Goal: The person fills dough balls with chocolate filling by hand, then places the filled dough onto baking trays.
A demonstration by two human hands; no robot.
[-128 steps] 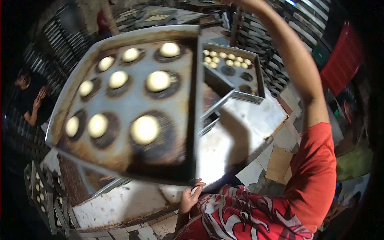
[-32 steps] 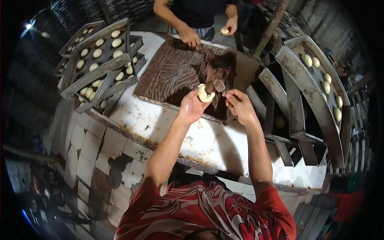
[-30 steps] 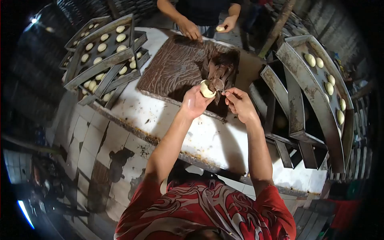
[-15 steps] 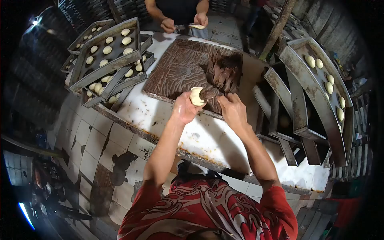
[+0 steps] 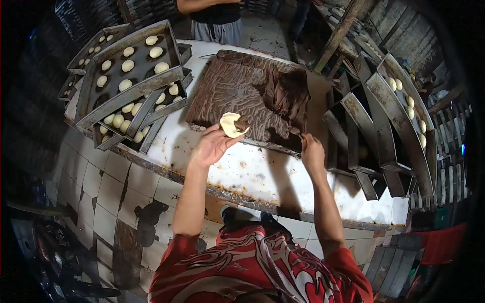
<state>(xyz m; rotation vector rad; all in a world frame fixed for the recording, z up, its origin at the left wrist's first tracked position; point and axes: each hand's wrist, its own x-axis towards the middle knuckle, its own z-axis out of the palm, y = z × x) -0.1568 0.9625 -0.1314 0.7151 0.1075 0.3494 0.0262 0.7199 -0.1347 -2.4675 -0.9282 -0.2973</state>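
Note:
My left hand holds a flattened piece of pale dough, cupped on the fingers. A lump of brown filling sits on the dough. My right hand is closed around the handle of a small spatula, its end smeared brown and close to the near right corner of the filling slab. That wide slab of dark brown paste lies on the table in front of both hands, its surface scored with scrape marks. A dug-out heap of paste is at its right side.
Metal trays with several dough balls are stacked at the left. More trays lean together at the right, some holding dough balls. The white table has a worn front edge. A person stands across the table.
My right hand with the spatula has moved right, away from the dough, leaving brown filling on it. My left hand has shifted left. The person opposite has raised their arms.

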